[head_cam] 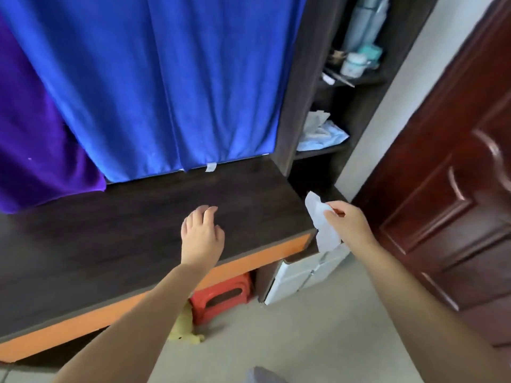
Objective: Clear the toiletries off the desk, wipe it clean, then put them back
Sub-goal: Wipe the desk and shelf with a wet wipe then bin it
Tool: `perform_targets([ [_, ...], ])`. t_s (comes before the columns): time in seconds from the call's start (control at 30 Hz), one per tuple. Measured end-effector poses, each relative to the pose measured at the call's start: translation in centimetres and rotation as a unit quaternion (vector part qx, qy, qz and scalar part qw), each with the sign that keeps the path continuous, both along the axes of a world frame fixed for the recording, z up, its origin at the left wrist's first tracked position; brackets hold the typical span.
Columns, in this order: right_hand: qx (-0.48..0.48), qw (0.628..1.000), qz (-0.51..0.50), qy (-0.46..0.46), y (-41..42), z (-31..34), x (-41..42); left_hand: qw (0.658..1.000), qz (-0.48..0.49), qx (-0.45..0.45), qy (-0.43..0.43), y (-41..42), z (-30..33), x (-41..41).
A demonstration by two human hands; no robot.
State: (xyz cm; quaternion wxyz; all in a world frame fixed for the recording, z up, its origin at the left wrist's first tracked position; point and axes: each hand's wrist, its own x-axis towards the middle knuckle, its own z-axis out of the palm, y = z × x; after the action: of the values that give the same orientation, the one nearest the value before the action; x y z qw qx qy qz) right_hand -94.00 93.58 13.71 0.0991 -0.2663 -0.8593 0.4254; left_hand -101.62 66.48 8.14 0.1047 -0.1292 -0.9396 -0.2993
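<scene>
Your right hand [345, 222] pinches a white wipe [322, 221] just off the table's [110, 258] right corner. The bare top lies left of those fingers. Your left hand [201, 233] hovers over it, fingers loosely curled, holding nothing.

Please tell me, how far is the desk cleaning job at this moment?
Clearing looks done: no toiletries show on the desk; bottles stand on the side shelf. In hand: the right hand pinches a white wipe beyond the desk's corner; the left hand is over the top. Left: perhaps more wiping, then returning the toiletries.
</scene>
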Motion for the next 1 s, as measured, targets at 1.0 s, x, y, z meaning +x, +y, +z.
perform_targets([
  [1.0,-0.157,0.981,-0.023,-0.113,35.6,-4.8,-4.0,0.983,-0.144,-0.012,-0.114,41.7,-3.5,-6.2],
])
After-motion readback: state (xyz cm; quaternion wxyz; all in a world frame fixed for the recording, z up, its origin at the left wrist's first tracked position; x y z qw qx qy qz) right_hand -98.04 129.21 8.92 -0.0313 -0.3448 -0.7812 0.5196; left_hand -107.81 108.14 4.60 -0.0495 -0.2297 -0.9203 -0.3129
